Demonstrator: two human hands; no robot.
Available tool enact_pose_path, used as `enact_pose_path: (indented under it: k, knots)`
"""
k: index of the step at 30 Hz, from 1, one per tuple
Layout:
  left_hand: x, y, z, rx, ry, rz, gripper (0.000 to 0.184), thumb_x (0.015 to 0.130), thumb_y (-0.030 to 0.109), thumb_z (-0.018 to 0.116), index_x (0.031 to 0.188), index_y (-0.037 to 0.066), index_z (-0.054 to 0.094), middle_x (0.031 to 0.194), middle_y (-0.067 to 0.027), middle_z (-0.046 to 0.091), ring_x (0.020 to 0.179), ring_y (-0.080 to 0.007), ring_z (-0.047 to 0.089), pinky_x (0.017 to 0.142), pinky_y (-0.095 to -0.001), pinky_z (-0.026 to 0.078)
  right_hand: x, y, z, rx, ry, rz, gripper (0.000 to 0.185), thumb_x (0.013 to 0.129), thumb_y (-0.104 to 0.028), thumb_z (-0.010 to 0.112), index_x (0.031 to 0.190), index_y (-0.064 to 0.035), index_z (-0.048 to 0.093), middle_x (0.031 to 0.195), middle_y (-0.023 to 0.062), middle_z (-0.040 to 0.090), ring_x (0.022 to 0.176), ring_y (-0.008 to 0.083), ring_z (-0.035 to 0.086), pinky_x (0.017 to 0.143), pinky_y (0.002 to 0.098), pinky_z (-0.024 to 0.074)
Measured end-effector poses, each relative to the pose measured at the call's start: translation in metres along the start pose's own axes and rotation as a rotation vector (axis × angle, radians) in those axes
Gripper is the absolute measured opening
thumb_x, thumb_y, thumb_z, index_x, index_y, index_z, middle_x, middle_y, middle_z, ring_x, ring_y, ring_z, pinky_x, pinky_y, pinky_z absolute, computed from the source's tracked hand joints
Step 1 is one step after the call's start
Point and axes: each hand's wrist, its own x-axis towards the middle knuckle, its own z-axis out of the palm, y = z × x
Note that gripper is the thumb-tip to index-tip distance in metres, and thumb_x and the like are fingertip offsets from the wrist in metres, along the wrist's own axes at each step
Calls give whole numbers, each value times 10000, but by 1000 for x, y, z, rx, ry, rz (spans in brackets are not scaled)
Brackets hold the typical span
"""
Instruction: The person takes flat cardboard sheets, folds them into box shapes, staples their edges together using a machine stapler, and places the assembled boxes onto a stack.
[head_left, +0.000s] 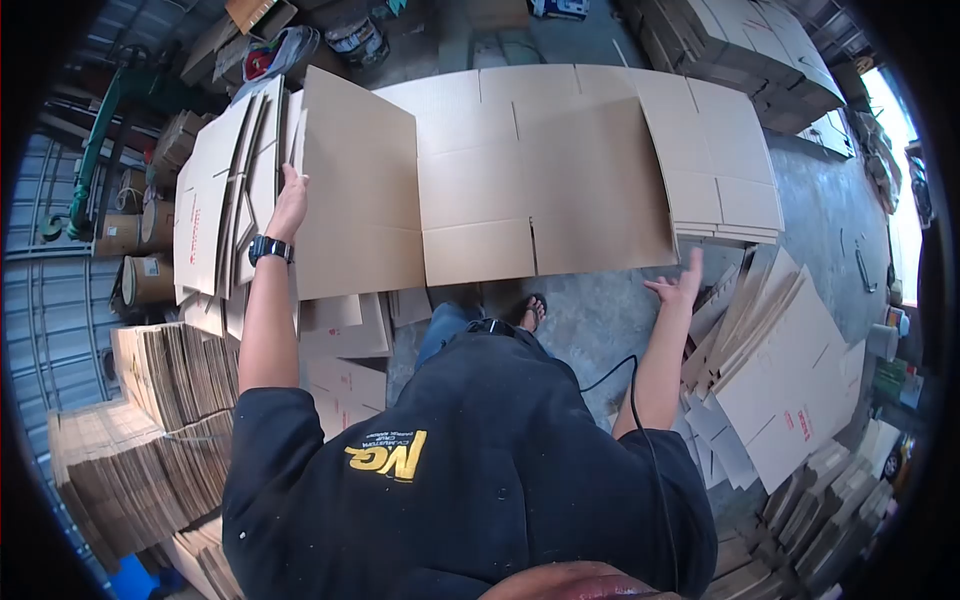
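The left hand (288, 205) grips the outer edge of a cardboard sheet (470, 190), its fingers partly hidden behind the raised left panel. The right hand (677, 287) is wide open, fingers spread, just beside the sheet's near right corner. The sheet stretches out between both hands. The black shirt (480, 480) bears yellow letters resembling "NG"; red print on the stacked cardboard (207, 205) is too small to read.

There are two hands (288, 207), one black wristwatch (271, 249), one opened-out cardboard blank (360, 190), one sandalled foot (535, 312), one black cable (652, 455), and flattened cartons (785, 370) too overlapped to count.
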Motion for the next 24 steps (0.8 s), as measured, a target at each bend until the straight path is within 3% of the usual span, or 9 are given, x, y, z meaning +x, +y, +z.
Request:
enact_pose_path:
  k: [1,2,4,5,8,10,15,21,24]
  knots:
    - [-14,17,9,-1,13,19,791,1012,355,450,1583,-14,45,1543,-236,385,1397,-297,440,1127,-393,400,4,7,13,15,71,80,743,881,-445,702,1442,-17,470,1531,223,357,1498,408,190,1120,757,193]
    - [-25,32,11,-135,-101,13,697,1007,305,504,1539,-28,202,1494,-208,446,1302,-280,516,1042,-387,455,19,16,14,23,43,84,743,881,-445,702,1442,-17,470,1531,223,357,1498,408,190,1120,757,193]
    - [-26,40,6,-247,-269,-69,572,972,243,620,1441,-25,432,1349,-151,570,1143,-235,618,916,-366,525,55,30,6,469,-517,270,535,906,-178,713,1359,29,518,1342,257,555,1324,421,493,1073,626,448]
    - [-24,36,7,-229,-324,-149,534,943,230,681,1387,-7,505,1253,-123,633,1078,-206,643,875,-351,539,48,37,14,467,-614,247,321,956,-69,618,1257,35,571,1149,190,678,1081,377,672,981,478,587]
    - [-17,35,12,-106,-336,-2,445,914,214,687,1300,28,567,1098,-77,681,908,-141,646,733,-310,514,31,41,48,286,-619,82,271,967,-108,616,1204,23,610,1118,138,697,1045,299,697,878,432,634]
    - [-54,108,17,57,-244,75,401,901,198,686,1258,46,584,994,-53,682,785,-122,635,616,-291,487,-36,20,68,176,-855,168,250,969,-92,609,1192,20,610,1117,134,692,1005,268,709,804,387,662]
    - [-91,225,25,-49,-174,217,308,894,178,681,1165,53,608,841,-36,649,510,-92,576,388,-243,416,-202,26,113,17,-939,96,270,966,-57,591,1229,6,573,1123,140,682,966,271,721,689,359,682]
    - [-58,258,85,-160,-222,273,237,883,124,660,1081,13,594,813,-56,631,544,-110,591,384,-266,424,-323,45,134,-64,-997,-9,346,952,-48,618,1282,8,530,1135,135,672,950,262,727,714,377,681]
    - [-44,259,113,-326,-119,382,246,891,59,589,1130,1,568,922,-88,627,752,-169,630,580,-371,550,-338,50,148,-55,-1017,5,333,951,-46,618,1265,25,532,1115,141,676,930,263,730,731,373,679]
